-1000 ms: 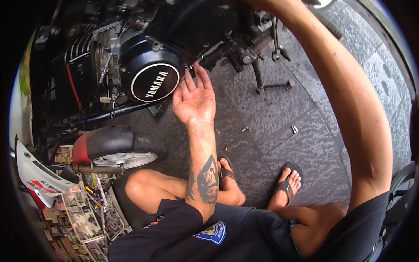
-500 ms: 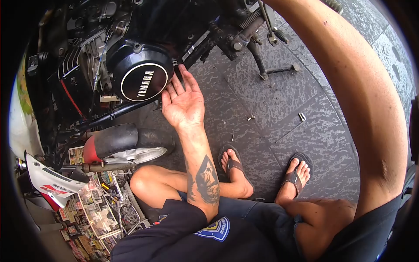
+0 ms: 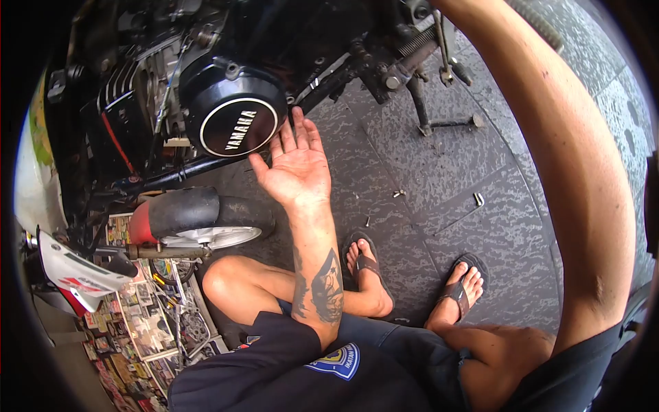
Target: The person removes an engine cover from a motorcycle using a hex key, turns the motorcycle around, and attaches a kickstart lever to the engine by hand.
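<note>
My left hand (image 3: 296,168) is open with its palm up below a black round engine cover (image 3: 237,127) lettered YAMAHA. Its fingertips reach the cover's lower right edge; whether they touch it I cannot tell. Nothing shows in the palm, and the thumb is spread to the side. My right arm (image 3: 583,158) stretches up past the top edge of the view, so the right hand is out of sight. A bolt head (image 3: 290,101) shows on the engine just above my left fingertips.
On the dark tiled floor lie small bolts (image 3: 398,193), another bolt (image 3: 367,221) and an L-shaped metal piece (image 3: 478,199). The motorcycle's stand (image 3: 446,125) juts out at upper right. A wheel (image 3: 233,213) and a display case of parts (image 3: 147,316) are at left.
The motorcycle appears slightly farther right in the view. My left hand has dropped a little from the cover, with its fingers and thumb spread wider. The right arm stays raised.
</note>
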The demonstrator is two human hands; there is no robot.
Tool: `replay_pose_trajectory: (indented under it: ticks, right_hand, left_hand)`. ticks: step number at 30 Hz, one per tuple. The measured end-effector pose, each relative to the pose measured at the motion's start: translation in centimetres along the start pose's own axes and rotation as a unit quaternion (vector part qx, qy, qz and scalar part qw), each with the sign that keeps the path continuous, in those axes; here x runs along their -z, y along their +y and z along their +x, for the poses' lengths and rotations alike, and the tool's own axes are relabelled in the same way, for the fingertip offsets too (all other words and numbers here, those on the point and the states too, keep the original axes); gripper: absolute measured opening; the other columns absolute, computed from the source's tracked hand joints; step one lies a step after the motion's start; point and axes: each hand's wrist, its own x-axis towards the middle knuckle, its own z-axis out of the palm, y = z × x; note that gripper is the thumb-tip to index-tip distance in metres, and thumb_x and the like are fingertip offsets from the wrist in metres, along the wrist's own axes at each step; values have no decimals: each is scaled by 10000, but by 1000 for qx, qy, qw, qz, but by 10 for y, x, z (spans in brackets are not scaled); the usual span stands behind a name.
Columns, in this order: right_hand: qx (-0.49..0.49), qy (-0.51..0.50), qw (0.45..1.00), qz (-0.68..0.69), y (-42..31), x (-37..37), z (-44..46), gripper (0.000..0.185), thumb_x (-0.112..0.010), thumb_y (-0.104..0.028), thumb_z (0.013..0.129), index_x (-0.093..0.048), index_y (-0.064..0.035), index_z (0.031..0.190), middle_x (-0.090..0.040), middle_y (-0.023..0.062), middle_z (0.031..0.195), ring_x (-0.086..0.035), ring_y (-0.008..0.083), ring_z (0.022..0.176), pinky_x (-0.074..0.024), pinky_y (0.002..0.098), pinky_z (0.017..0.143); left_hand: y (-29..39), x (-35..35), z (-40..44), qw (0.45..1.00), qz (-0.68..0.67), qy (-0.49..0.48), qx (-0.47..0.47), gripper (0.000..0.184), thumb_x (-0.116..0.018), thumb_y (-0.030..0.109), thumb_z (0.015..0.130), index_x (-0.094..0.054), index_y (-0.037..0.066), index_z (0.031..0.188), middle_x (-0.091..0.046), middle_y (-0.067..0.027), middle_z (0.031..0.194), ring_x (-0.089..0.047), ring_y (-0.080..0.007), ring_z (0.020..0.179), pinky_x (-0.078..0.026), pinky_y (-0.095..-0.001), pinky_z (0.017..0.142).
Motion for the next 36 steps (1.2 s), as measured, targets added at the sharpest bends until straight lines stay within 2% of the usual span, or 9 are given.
replay_pose_trajectory:
  ticks: [3,9,11,13,15,19,24,25,36]
  right_hand:
    - [-48,-34,998,-2,-8,4,-1,537,-799,-405,701,-675,7,1023,-689,216,862,-689,325,819,-535,406,754]
    - [66,49,995,-56,16,-17,3,629,-785,-452,715,-628,3,1120,-695,202,884,-695,280,809,-531,366,707]
    - [120,87,985,-84,25,-29,16,696,-766,-495,736,-601,-9,1207,-706,186,922,-701,245,809,-534,342,695]
    - [75,98,989,-87,22,-30,16,712,-773,-492,718,-616,42,1162,-680,248,966,-679,344,937,-514,412,823]
    - [4,-5,1000,-17,7,-19,15,733,-770,-491,720,-598,43,1190,-666,263,1017,-646,373,1007,-489,405,871]
    - [3,6,997,-71,6,-22,16,851,-767,-519,715,-531,104,1245,-628,304,1096,-619,378,1078,-470,410,918]
    - [-52,-35,997,-49,-4,-19,15,850,-755,-516,737,-520,122,1247,-639,302,1077,-634,359,1057,-467,399,921]
    - [8,6,998,-69,0,-22,14,843,-752,-514,742,-521,121,1246,-648,295,1063,-645,351,1034,-473,394,909]
    - [2,-25,998,-66,14,-24,18,820,-732,-553,758,-550,83,1243,-645,264,1115,-635,327,1063,-469,389,921]
  left_hand:
    - [-6,-6,-1,995,89,14,-50,864,-419,682,880,-343,-33,1359,-411,-203,1403,-412,-353,1311,-429,-479,1019]
    - [-3,1,-2,993,106,-17,-39,906,-415,694,866,-297,-20,1410,-355,-168,1460,-406,-334,1321,-422,-467,1030]
    - [-3,0,-3,992,118,0,-34,872,-399,732,853,-329,52,1394,-422,-115,1403,-481,-301,1245,-464,-438,964]
    - [-2,2,-4,990,133,1,-49,840,-395,717,870,-343,56,1385,-445,-103,1370,-496,-289,1228,-476,-430,941]
    - [1,-3,-9,982,161,34,-91,721,-382,639,932,-379,65,1368,-466,-97,1344,-492,-256,1221,-461,-414,949]
    - [9,0,-10,975,162,73,-131,595,-428,536,968,-449,60,1326,-513,-85,1300,-502,-235,1202,-452,-423,982]
    - [17,6,-5,997,8,67,-42,445,-456,411,985,-507,60,1254,-534,-75,1267,-497,-224,1185,-393,-439,1047]
    - [19,6,-6,998,-9,51,-26,441,-469,416,978,-518,62,1238,-542,-72,1254,-497,-219,1181,-386,-436,1053]
    - [31,4,-9,999,-1,52,17,303,-500,353,971,-567,98,1120,-569,-35,1124,-524,-181,1065,-410,-428,995]
